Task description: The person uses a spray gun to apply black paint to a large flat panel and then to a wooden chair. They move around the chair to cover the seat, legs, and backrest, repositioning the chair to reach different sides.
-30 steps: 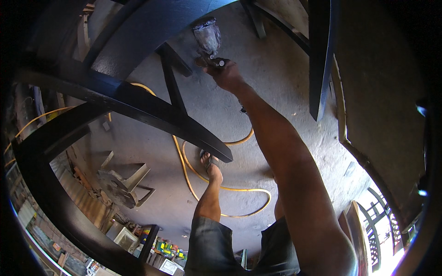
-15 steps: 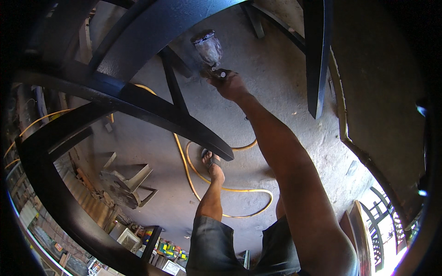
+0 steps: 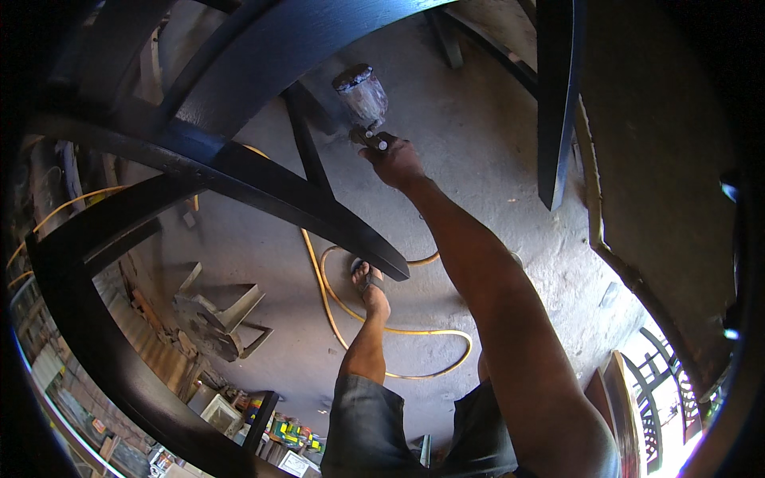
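Observation:
My right hand (image 3: 397,165) reaches out over the floor, its fingers closed round the handle of a paint spray gun (image 3: 363,99). The gun's cup is pale and smeared, with a dark rim, and points away from me. Close to it on the left stands a large black wooden furniture frame (image 3: 319,213) with curved legs and rails; its glossy broad panel (image 3: 263,60) arches across the top of the view. A gap shows between the gun and the wood. My left hand is out of view.
A yellow hose (image 3: 414,330) loops on the concrete floor by my sandalled foot (image 3: 366,276). Left of it lies an angular bracket-like piece (image 3: 231,315). Another black leg (image 3: 560,119) hangs at upper right, beside a dark panel (image 3: 653,183). Clutter and boxes (image 3: 223,416) line the lower left.
My right hand and the spray gun have come slightly nearer to me. The gun has turned a little, and the black frame sits slightly further right in the view.

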A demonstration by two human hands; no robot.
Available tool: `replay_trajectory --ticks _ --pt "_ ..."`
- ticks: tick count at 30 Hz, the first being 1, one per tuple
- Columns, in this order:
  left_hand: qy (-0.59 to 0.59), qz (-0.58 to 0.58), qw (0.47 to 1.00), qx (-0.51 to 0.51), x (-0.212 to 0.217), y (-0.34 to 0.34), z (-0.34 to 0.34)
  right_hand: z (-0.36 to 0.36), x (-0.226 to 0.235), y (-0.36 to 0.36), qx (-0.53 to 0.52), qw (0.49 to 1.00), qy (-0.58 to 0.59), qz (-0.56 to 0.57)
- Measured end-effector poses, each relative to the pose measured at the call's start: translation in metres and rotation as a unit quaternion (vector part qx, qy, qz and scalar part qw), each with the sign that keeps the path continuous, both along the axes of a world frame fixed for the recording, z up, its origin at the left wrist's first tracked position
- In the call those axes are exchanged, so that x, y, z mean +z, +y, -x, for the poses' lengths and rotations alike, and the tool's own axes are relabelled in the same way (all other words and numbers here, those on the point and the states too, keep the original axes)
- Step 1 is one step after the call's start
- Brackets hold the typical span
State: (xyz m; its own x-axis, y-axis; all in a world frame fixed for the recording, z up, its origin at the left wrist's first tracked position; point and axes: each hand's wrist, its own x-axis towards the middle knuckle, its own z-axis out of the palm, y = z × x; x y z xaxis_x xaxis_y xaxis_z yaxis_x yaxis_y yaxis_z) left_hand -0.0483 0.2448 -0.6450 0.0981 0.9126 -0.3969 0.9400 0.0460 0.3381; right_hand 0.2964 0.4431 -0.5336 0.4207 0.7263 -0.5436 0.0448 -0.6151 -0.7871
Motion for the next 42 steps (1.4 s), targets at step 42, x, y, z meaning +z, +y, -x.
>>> replay_trajectory --ticks 42 --pt "-0.14 0.063 0.972 0.178 -0.017 -0.008 0.014 -0.061 0.032 0.006 -0.213 0.936 -0.166 -0.225"
